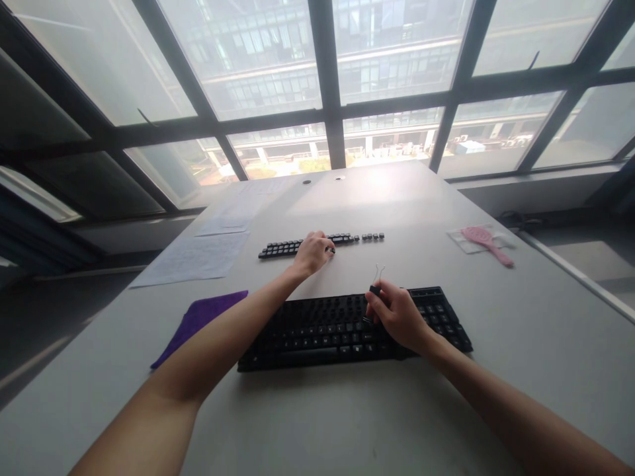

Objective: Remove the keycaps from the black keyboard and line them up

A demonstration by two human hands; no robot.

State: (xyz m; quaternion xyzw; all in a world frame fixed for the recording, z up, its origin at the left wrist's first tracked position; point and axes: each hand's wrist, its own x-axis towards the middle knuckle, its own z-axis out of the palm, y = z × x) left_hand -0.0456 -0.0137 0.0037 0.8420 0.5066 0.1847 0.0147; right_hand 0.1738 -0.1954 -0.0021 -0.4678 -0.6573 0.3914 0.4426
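While the right grip (398,316) holds a puller (375,289) over the keyboard (317,330), the left grip (312,253) pinches a keycap (331,250).

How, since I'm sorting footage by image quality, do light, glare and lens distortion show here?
Head view: the windows are bright and hazy, lighting the scene from behind; head view: glare whitens the table near the windows, while the keyboard looks dark; head view: the window frames splay outward, as with a wide lens; head view: any print on the papers is too faint to read.
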